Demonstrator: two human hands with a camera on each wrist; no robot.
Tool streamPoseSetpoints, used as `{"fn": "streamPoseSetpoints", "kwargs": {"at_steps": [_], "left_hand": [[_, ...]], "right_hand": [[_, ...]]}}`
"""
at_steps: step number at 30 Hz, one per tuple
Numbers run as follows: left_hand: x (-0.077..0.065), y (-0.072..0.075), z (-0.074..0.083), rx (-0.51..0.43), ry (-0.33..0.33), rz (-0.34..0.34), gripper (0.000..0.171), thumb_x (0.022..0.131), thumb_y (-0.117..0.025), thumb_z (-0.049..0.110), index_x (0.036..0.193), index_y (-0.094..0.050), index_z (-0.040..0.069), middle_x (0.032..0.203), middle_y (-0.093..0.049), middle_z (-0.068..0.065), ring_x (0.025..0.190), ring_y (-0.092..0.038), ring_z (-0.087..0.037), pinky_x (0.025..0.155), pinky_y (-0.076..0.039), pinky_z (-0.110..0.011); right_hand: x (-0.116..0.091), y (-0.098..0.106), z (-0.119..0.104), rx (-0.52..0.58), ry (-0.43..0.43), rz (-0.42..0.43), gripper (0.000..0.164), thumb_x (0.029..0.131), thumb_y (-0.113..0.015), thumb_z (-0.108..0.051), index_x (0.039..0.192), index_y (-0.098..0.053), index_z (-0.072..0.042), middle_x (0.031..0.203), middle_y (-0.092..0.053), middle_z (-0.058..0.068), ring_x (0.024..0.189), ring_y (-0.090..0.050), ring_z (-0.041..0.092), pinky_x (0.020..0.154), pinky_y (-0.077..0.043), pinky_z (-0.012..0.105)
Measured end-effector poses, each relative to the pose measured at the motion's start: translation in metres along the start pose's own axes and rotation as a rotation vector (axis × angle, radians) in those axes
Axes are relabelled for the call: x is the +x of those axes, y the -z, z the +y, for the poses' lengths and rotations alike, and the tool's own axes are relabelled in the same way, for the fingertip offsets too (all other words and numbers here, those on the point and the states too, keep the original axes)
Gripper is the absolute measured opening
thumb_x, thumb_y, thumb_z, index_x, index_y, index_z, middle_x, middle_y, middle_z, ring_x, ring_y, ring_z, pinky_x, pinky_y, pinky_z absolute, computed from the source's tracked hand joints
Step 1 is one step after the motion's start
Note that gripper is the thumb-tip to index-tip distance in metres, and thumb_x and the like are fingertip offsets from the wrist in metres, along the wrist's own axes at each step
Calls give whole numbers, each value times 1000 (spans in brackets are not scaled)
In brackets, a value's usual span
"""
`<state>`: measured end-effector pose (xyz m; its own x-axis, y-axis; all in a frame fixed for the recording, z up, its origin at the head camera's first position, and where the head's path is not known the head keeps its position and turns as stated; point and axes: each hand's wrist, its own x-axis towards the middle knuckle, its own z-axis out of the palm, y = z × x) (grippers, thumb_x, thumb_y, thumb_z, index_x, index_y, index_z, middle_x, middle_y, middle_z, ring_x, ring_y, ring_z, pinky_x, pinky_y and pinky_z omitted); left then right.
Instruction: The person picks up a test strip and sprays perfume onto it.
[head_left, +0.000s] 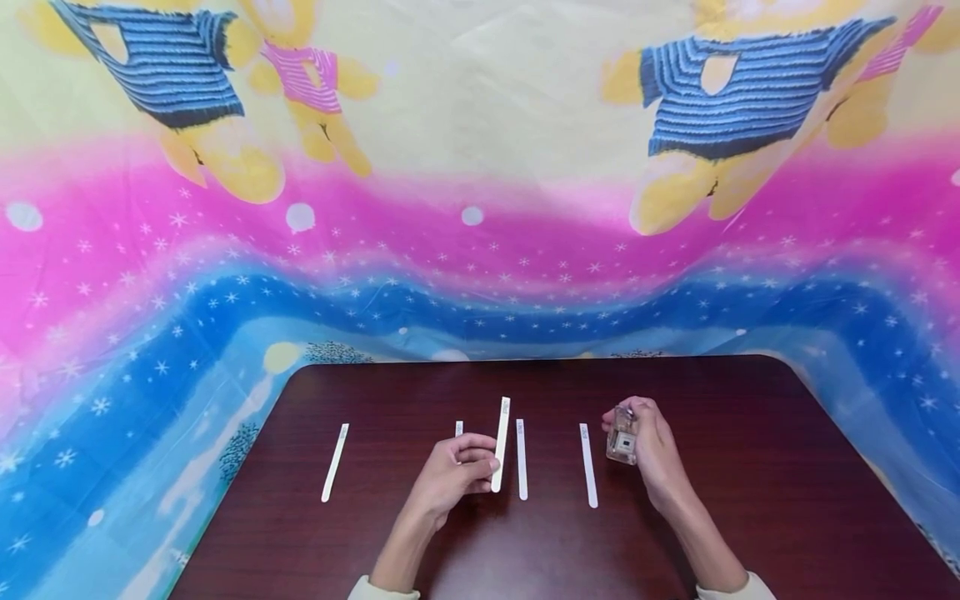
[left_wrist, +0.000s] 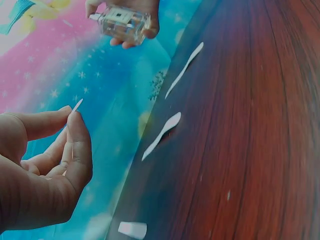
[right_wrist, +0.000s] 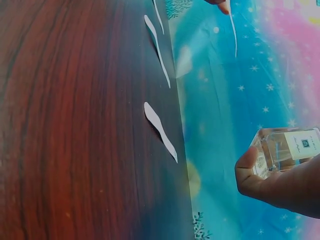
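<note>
My left hand point(head_left: 457, 473) pinches the lower part of a white paper test strip point(head_left: 503, 433) between thumb and fingers and holds it upright above the table. In the left wrist view that strip point(left_wrist: 77, 105) shows nearly edge-on. My right hand point(head_left: 658, 446) grips a clear glass perfume bottle point(head_left: 622, 442) with a pale label, to the right of the strip and apart from it. In the left wrist view a spray nozzle point(left_wrist: 95, 17) without a cap on it points from the bottle's end towards the left.
More strips lie on the dark wooden table point(head_left: 750, 433): one far left point(head_left: 335, 462), one partly behind the left hand point(head_left: 459, 428), one right of the held strip point(head_left: 522, 460), another near the right hand point(head_left: 588, 465). A patterned curtain point(head_left: 480, 275) stands behind the table.
</note>
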<state>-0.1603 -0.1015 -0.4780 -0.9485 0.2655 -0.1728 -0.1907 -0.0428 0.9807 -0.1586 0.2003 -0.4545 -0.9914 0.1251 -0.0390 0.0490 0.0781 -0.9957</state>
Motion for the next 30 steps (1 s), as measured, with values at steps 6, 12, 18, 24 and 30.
{"fn": "streamPoseSetpoints", "kwargs": {"at_steps": [6,12,18,24,30], "left_hand": [[-1,17,-3,21,5,37,36,95,-71,-2,129,-65,-11,91,-74,-1,72,-66,-9,66,-60,-21],[-3,33,-5,34,25,73,37,95,-72,-1,130,-65,-11,91,-73,1,71,-66,-10,67,-61,-23],[-7,49,-8,32,35,119,37,96,-70,-3,132,-64,-11,92,-74,0,75,-68,-10,68,-62,-23],[-12,67,-12,50,49,148,38,96,-70,-3,133,-63,-11,94,-74,-2,77,-68,-11,69,-63,-24],[-17,84,-18,71,73,184,38,95,-70,-3,132,-63,-10,94,-74,-4,76,-69,-12,70,-63,-24]], "right_hand": [[0,4,2,12,-4,0,39,118,-19,-34,124,-45,-5,98,-69,-17,98,-70,0,80,-63,25],[-1,5,1,11,-10,4,39,118,-20,-34,122,-45,-6,97,-69,-18,97,-70,0,82,-63,25],[-1,7,2,29,-6,8,37,118,-20,-33,122,-45,-6,98,-69,-17,96,-71,0,81,-63,26],[-1,9,3,42,4,10,36,118,-20,-31,120,-46,-6,97,-69,-17,97,-71,1,83,-63,25],[-2,11,4,46,1,13,37,118,-20,-33,120,-46,-7,97,-70,-17,98,-70,1,82,-63,26]]}}
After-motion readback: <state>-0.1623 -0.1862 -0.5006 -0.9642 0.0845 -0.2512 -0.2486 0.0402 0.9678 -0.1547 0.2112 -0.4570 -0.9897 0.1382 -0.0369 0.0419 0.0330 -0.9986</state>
